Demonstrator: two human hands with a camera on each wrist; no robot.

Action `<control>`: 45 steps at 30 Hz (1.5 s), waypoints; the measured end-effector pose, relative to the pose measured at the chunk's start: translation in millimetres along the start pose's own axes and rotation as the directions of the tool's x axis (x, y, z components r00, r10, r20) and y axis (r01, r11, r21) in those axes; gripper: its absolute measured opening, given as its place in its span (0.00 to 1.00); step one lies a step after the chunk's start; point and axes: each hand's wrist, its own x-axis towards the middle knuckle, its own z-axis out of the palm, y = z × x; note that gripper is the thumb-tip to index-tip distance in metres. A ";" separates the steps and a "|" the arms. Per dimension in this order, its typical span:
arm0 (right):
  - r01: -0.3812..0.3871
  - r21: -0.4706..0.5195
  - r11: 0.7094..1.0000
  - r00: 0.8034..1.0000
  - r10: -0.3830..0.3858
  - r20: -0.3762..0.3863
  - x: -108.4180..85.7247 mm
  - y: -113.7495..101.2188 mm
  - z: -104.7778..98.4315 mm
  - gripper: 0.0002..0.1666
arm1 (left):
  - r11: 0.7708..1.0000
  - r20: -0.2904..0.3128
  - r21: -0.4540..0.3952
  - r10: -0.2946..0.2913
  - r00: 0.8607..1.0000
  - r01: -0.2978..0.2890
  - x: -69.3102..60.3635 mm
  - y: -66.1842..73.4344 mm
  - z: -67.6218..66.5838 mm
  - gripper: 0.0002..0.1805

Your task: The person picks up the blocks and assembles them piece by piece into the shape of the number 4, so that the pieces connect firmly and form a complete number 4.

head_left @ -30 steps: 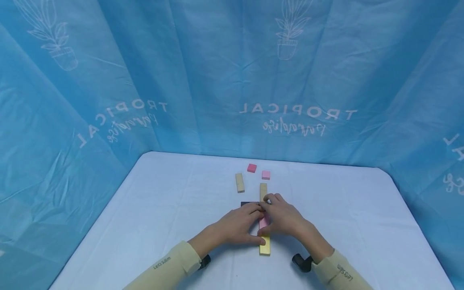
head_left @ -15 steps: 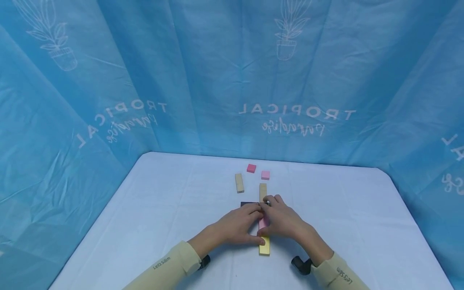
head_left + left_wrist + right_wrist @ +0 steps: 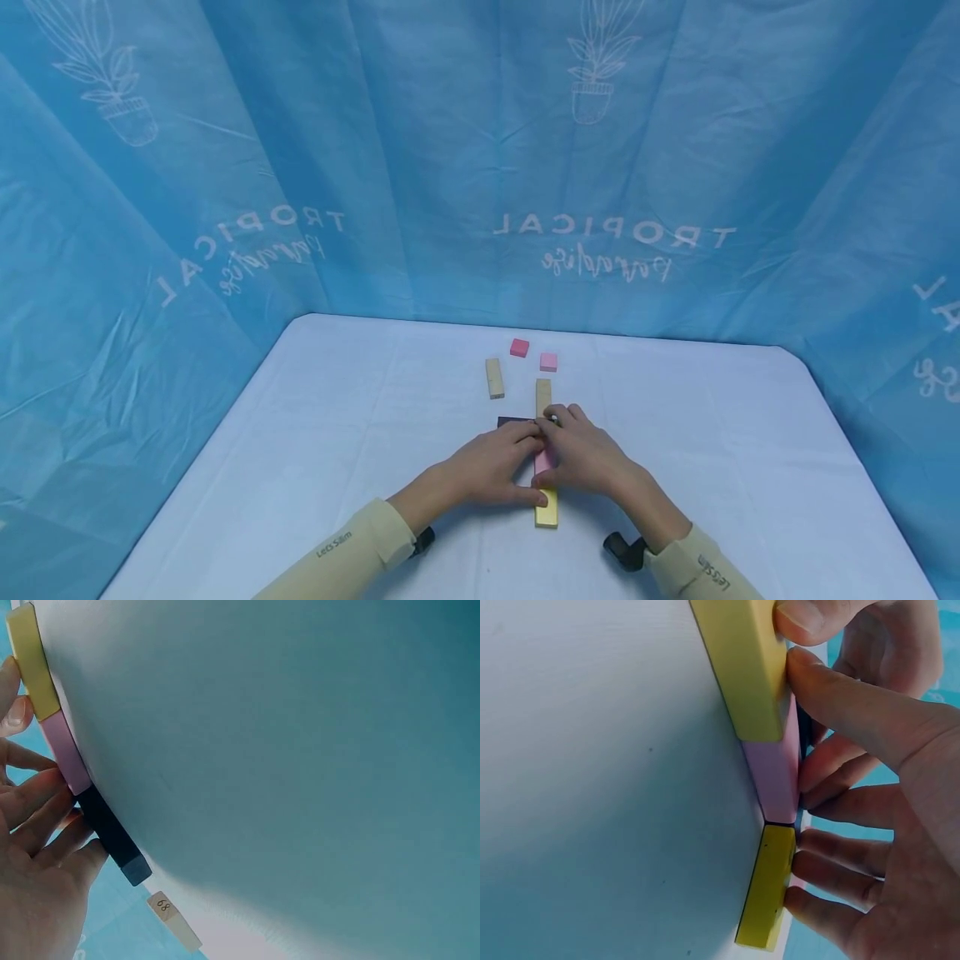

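Observation:
Blocks lie end to end on the white table: a yellow block [image 3: 547, 518] nearest, then a pink block [image 3: 545, 462], with a wooden block [image 3: 543, 393] farther back. A black block [image 3: 513, 421] points left from the row's far part. My left hand [image 3: 495, 468] rests its thumb on the yellow block, its fingers reaching the pink and black blocks. My right hand [image 3: 588, 450] touches the row from the right, thumb by the yellow-pink joint. A second yellow block [image 3: 766, 889], under the right fingers in the right wrist view, is mostly hidden in the head view.
Behind the row lie a loose wooden block [image 3: 495, 378], a red square block [image 3: 520, 347] and a light pink square block [image 3: 549, 362]. A blue printed curtain [image 3: 450, 167] hangs round the far and side edges of the white-covered table [image 3: 360, 392].

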 end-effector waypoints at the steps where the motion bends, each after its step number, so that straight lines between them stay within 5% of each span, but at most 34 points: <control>1: 0.001 0.000 1.000 1.000 -0.001 -0.002 -0.1 -0.2 0.1 0.48 | 1.000 0.004 0.000 -0.002 1.000 0.002 -0.1 0.1 0.2 0.47; 25: 0.019 -0.016 1.000 1.000 -0.018 0.015 -0.7 -0.9 -3.4 0.50 | 0.999 -0.026 -0.033 0.038 0.999 -0.038 0.4 -1.1 2.0 0.46; 45: 0.024 -0.012 1.000 1.000 -0.024 0.005 -1.4 -0.6 0.7 0.49 | 0.999 0.001 -0.050 0.001 1.000 -0.001 -1.6 2.1 1.9 0.46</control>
